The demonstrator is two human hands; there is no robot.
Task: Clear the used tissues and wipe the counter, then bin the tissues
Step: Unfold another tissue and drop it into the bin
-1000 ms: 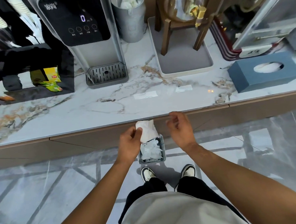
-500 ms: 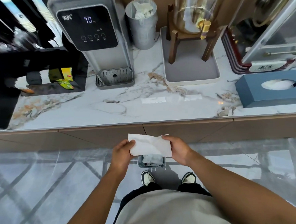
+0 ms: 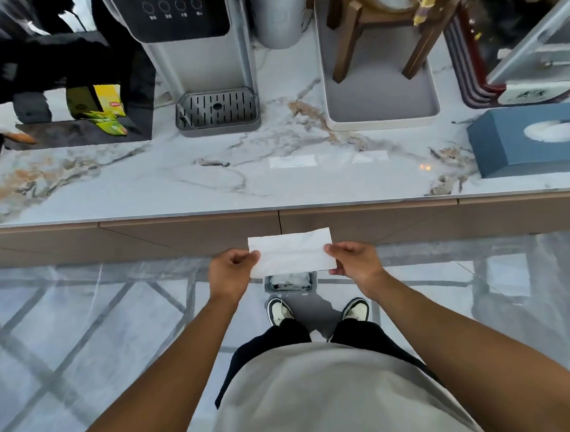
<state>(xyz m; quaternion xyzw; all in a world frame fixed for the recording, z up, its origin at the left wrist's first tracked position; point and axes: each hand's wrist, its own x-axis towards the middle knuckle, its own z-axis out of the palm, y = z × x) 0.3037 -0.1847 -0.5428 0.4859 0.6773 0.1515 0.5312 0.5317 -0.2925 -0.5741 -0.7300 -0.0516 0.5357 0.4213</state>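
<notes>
A white tissue (image 3: 291,254) is stretched flat between both hands, in front of the counter's brown front panel. My left hand (image 3: 232,272) pinches its left edge and my right hand (image 3: 355,260) pinches its right edge. Directly below the tissue, on the floor by my shoes, stands a small grey bin (image 3: 290,284) with crumpled white tissues inside; the held tissue hides its far part. The white marble counter (image 3: 182,181) runs across the view above the hands.
On the counter stand a water dispenser (image 3: 199,55) with a drip tray, a grey metal cylinder (image 3: 278,21), a white tray (image 3: 382,111) under a wooden stand, a blue tissue box (image 3: 530,143) at the right and a black shelf with yellow packets (image 3: 103,109) at the left.
The tissue was bunched in my left hand over the bin; my right hand took its other edge and both hands spread it out flat. The view has tilted down slightly.
</notes>
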